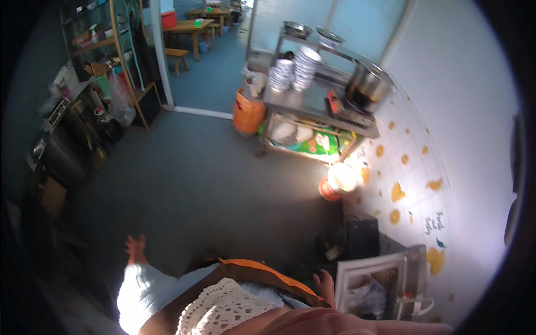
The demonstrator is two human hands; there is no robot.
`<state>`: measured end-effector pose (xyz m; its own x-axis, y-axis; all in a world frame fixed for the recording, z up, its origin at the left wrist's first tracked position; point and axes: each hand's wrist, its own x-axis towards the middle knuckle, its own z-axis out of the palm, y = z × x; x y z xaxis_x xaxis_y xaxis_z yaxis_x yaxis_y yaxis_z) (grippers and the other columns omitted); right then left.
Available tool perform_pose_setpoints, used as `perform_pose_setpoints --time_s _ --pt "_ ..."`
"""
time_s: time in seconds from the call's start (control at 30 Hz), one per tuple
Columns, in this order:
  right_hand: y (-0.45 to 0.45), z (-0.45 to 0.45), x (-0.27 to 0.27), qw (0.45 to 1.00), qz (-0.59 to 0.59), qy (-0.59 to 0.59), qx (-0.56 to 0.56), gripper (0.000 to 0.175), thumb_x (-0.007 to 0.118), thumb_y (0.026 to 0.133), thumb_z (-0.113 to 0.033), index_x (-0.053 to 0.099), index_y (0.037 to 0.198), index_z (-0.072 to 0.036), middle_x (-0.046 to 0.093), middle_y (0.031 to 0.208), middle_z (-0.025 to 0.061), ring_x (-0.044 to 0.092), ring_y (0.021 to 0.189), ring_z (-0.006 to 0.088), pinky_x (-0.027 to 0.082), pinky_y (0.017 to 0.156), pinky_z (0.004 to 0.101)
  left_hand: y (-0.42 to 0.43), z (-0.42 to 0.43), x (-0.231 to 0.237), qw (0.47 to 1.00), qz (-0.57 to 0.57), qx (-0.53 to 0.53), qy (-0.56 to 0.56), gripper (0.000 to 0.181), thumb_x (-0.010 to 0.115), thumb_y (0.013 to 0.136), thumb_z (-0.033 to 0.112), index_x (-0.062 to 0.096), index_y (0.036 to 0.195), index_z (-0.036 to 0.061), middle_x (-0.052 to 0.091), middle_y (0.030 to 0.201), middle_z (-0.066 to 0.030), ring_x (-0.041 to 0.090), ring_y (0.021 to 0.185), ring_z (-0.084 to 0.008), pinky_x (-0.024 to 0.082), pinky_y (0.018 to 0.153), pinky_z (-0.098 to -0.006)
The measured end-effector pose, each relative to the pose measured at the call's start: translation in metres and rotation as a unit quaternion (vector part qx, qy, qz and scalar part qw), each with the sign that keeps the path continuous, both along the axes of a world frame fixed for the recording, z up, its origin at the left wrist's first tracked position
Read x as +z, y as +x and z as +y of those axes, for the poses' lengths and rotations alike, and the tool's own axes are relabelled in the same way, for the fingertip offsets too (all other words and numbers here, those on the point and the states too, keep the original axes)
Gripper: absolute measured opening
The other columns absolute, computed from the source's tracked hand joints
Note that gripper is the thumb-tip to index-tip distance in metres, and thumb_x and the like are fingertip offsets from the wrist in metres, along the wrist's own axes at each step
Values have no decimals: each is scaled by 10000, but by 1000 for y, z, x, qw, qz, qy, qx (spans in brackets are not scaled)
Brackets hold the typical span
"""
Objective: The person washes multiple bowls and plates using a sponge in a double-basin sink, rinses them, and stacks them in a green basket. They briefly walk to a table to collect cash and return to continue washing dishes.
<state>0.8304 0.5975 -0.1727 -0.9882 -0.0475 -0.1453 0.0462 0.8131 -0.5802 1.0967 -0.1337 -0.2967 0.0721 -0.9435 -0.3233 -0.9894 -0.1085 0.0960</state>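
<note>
My left hand [136,247] hangs out to the left over the dark floor, fingers spread, nothing in it. A pale blue sleeve runs up that arm. My right hand [324,284] is low at my right side, a little blurred, with loosely bent fingers and no object visible in it. Just right of it stands a cabinet [340,289] with a framed glass door, and blue-and-white bowls [370,296] show through the glass. At the bottom, a brown apron [268,275] with orange edging and a white crocheted piece [226,303] cover my front.
Ahead, a steel table [307,100] carries stacked bowls [307,67] and a steel pot [368,86] on a portable stove [349,111]. An orange gas cylinder [248,113] stands beside it. A brightly lit can [331,188] sits near the wall. Cluttered shelves [121,63] line the left; a doorway opens onto wooden tables [188,26].
</note>
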Motion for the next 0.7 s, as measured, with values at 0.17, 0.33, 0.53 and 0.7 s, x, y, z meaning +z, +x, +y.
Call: perform_pose_setpoints --time_s 0.17,0.33,0.53,0.7 --pt "-125 -161 -102 967 -206 -1 153 340 626 864 -308 641 1049 -23 660 957 198 633 899 350 504 762 439 -157 -72 -28 914 168 -164 331 896 596 819 616 283 1493 114 256 1540 -178 221 1430 -338 257 1140 -430" --pt "-276 -296 -177 926 -339 41 163 314 596 881 -306 649 1023 -31 654 951 191 627 885 340 503 757 433 -326 -200 32 893 244 -348 149 614 606 870 503 527 1335 110 608 1246 -146 595 1128 -317 494 927 -428" --pt "-464 -421 -260 876 -426 127 187 295 560 901 -304 658 992 -42 646 944 181 620 869 328 501 751 426 -365 -312 14 885 440 -16 150 283 592 924 343 677 957 75 611 682 -17 582 588 -93 458 482 -272" --pt "-677 -677 -278 799 -280 291 445 290 530 918 -303 666 966 -50 640 938 174 614 855 318 500 746 420 -359 -357 -10 958 129 96 239 317 565 927 378 642 942 71 568 737 -51 568 690 -169 444 576 -339"
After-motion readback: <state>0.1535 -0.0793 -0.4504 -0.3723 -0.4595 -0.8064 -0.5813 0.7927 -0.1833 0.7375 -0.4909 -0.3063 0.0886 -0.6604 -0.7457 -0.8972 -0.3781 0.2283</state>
